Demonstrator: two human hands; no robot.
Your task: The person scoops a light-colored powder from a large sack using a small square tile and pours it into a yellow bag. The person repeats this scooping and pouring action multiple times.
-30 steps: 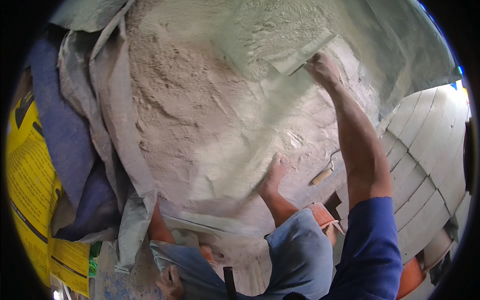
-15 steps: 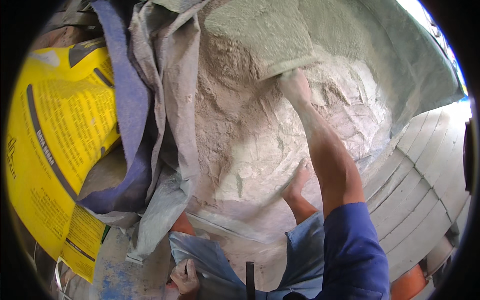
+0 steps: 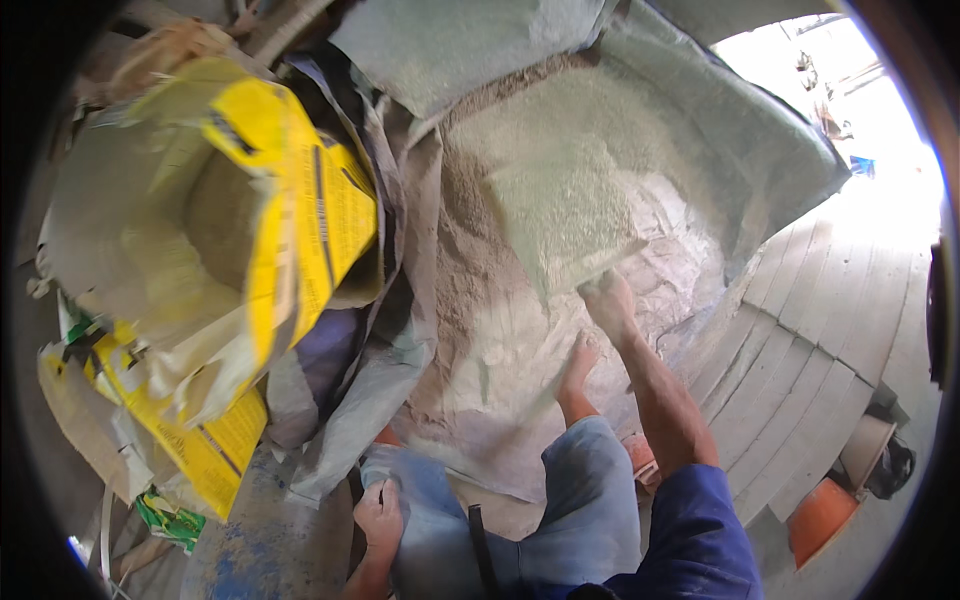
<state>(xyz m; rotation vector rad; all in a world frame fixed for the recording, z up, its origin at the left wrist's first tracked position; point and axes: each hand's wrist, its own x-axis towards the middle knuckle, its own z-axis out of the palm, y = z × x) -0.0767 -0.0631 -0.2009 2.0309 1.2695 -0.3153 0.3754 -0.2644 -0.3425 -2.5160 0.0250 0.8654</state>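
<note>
The fingers of the right hand [image 3: 607, 297] are buried under the grey sack [image 3: 570, 215] it grips, so only the knuckles and wrist show. Just below that sack, the person's bare foot [image 3: 578, 362] is sunk at the toes in the sand heap [image 3: 500, 350]. Well below the sack, the left hand [image 3: 378, 517] has its forearm cut off by the lower edge. Left of the sack, the print on the yellow bag [image 3: 300, 200] is too blurred to make out.

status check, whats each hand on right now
Right hand gripping lower edge of the grey sack, held up over the sand pile. Left hand resting on the knee. Bare foot planted in the sand, close under the sack.
</note>
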